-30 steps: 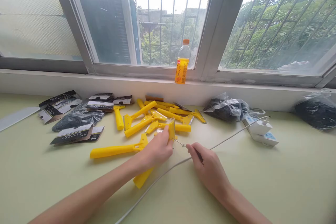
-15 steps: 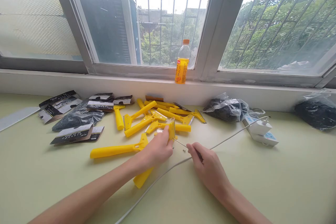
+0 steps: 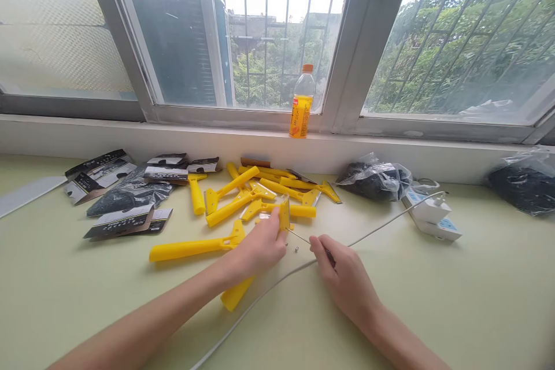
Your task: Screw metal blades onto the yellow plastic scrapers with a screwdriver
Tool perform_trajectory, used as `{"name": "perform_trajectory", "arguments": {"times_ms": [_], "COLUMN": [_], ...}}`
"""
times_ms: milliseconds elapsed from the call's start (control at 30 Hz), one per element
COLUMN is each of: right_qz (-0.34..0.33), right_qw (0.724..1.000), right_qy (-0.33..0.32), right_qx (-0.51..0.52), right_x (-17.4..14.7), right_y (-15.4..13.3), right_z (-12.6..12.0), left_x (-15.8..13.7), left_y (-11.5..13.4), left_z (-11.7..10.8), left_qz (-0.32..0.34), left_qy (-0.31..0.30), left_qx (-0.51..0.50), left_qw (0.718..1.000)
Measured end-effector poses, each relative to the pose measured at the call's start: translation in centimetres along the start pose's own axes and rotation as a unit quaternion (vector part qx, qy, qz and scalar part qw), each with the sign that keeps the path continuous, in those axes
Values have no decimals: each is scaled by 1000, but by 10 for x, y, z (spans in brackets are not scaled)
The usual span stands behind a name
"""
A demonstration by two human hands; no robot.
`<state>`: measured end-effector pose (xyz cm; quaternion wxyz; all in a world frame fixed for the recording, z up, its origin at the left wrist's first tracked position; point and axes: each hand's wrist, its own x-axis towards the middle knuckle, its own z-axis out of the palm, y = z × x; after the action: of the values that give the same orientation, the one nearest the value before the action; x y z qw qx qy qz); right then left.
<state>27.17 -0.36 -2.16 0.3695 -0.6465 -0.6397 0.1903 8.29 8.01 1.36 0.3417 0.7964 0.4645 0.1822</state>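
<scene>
My left hand is closed around a yellow scraper, its head raised and its handle pointing down toward me beneath my wrist. In my closed right hand is a screwdriver; its thin metal shaft reaches left to the scraper's head, while its handle is mostly hidden by my fingers. A small metal screw lies on the table just below the shaft. Left of my hand rests another yellow scraper. Behind my hands several more yellow scrapers lie in a loose pile.
A white cable crosses the table under my right hand toward a power strip. Black-and-white packaging cards and a bag of black parts lie at left. Another bag sits behind. An orange drink bottle stands on the sill.
The small screw on the table has shifted a little to the left. Both hands hold almost the same position, with the screwdriver still at the scraper's head.
</scene>
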Motion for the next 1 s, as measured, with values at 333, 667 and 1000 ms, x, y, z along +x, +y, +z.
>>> {"name": "perform_trajectory", "arguments": {"times_ms": [333,667,1000], "right_qz": [72,160,77], "right_qw": [981,986,988], "right_qy": [28,9,15], "right_qx": [181,38,133], "right_x": [3,1,1], "right_y": [-2,-16,-1], "right_z": [-5,-6,-4], "left_x": [3,3,2], "left_y": [-2,0,2], "left_z": [-2,-2,-3], "left_qz": [-6,-3,-15], "left_qy": [12,6,7], "left_qx": [-10,-4,-2], "left_qw": [1000,1000,1000]}}
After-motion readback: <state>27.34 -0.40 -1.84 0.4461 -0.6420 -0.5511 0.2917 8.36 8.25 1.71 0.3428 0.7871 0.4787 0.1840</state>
